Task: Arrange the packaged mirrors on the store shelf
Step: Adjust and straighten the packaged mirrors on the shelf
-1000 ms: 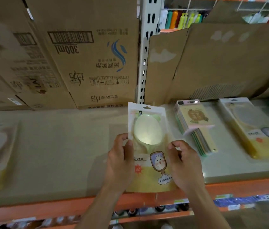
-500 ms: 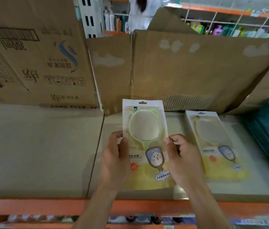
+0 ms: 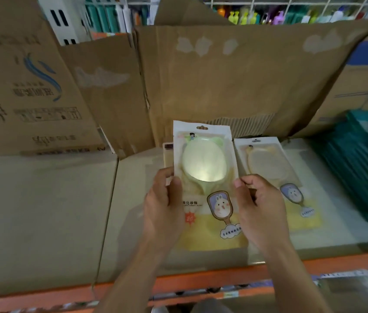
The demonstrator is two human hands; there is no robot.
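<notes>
We hold a mirror pack (image 3: 205,184) over the shelf (image 3: 43,211), left hand (image 3: 164,213) and right hand (image 3: 261,206) pinching its side edges, fingers closed on it; a second pack (image 3: 268,163) lies just right; boxes (image 3: 223,82) stand behind.

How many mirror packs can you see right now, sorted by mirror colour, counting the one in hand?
Green mirror pack, held by left hand and right hand: 1
Cream mirror pack, flat on the shelf: 1
Total: 2
A pack edge behind the held one is too hidden to count.
</notes>
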